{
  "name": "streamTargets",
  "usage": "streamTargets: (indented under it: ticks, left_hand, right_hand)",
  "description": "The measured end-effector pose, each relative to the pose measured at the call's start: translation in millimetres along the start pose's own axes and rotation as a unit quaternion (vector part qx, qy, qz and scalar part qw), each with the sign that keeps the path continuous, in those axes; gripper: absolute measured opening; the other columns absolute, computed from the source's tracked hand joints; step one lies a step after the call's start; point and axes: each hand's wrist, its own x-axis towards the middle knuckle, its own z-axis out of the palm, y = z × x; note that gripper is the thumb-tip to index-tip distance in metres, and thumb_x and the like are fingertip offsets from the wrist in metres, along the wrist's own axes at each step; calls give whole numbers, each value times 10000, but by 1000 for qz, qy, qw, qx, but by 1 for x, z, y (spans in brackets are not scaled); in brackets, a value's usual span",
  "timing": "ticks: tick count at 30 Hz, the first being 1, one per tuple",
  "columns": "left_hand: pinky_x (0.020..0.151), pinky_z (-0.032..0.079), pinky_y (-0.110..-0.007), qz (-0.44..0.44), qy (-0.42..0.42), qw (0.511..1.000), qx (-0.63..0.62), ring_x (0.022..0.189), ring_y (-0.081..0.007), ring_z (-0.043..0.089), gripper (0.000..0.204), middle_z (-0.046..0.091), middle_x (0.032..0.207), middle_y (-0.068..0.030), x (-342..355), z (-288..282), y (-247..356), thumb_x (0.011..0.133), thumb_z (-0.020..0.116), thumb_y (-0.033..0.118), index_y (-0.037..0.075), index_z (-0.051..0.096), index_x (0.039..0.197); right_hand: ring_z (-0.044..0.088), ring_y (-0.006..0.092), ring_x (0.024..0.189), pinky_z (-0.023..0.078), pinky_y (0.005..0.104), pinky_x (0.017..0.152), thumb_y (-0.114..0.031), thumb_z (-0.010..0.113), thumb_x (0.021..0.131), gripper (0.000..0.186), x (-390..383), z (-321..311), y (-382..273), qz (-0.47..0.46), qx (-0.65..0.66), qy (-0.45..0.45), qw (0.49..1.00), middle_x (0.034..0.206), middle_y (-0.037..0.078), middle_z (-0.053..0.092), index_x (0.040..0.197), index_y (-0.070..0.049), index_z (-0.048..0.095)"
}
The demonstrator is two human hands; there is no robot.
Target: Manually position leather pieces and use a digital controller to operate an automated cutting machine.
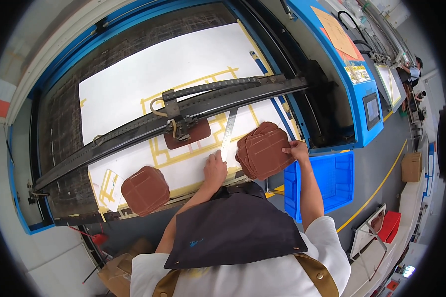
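My left hand point(215, 171) has its fingers closed at the near end of a steel ruler point(228, 131), which lies slanted on the white sheet point(119, 89) of a machine bed. At the bed's front right edge is a fanned stack of brown leather-like pieces point(265, 151) with rounded corners. My right hand point(297, 150) pinches the right edge of its top piece between thumb and fingers. Another brown piece point(191, 134) lies under the machine's carriage head point(181, 127), partly hidden by it. A second, neater brown stack point(145, 191) rests at the front left.
A black gantry beam point(129, 132) crosses the bed diagonally. Yellow tape point(176, 159) outlines areas on the sheet. A blue plastic crate point(339, 180) stands below the right edge, beside the blue machine housing point(349, 94) with a small screen. Another person point(414, 72) is far right.
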Motion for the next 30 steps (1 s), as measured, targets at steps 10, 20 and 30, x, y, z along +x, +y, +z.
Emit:
streamTargets:
  ticks: [10,20,30]
  left_hand:
    - [851,492,-486,-140,-55,989,-16,1080,-353,582,567,586,1147,-155,9,-14,9,780,718,200,124,496,1296]
    - [803,490,-454,-35,29,997,-61,989,-333,585,494,586,1038,-118,0,8,-6,768,739,211,116,551,1215]
    - [806,501,-444,-78,-33,986,-144,1035,-297,577,496,577,1118,-96,-10,-2,-12,769,741,220,126,563,1223]
  right_hand:
    - [650,210,723,509,335,675,-199,929,546,467,-4,-4,-14,6,-23,-17,1000,820,84,696,918,-15,715]
    - [646,193,721,517,322,655,-206,948,499,529,21,2,23,-31,44,-20,998,811,84,679,907,-17,669]
    - [667,245,671,515,347,654,-135,775,764,182,-49,-25,-52,-167,-35,53,984,725,142,688,825,21,706]
